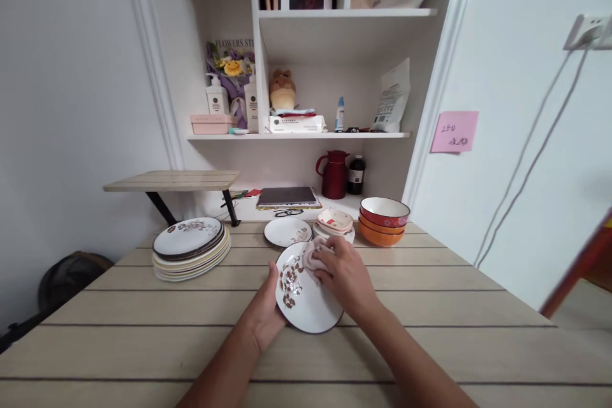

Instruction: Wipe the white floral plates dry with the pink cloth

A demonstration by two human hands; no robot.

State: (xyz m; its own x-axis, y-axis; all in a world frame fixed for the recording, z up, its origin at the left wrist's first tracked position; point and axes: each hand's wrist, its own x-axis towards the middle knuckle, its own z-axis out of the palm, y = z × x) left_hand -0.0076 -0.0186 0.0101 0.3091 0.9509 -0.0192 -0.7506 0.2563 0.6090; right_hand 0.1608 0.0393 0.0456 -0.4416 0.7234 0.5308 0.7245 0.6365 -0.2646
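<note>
A white plate (313, 303) with a dark rim and brown flower print is tilted up in front of me. My left hand (265, 309) grips its left edge, thumb at the rim and the other fingers hidden behind. My right hand (347, 274) is closed on a bunched pale pink cloth (314, 255), which presses against the plate's upper face. Just beyond lies another flowered plate (287, 231) flat on the table. Small dishes (335, 220) are stacked beside it, partly hidden by my right hand.
On the left of the plank table (143, 331) stands a stack of plates (191, 248) near a small raised wooden shelf (172, 180). Red and orange bowls (384, 223) are stacked at the right. Behind are a laptop (287, 196), glasses (289, 212) and a red jug (333, 175).
</note>
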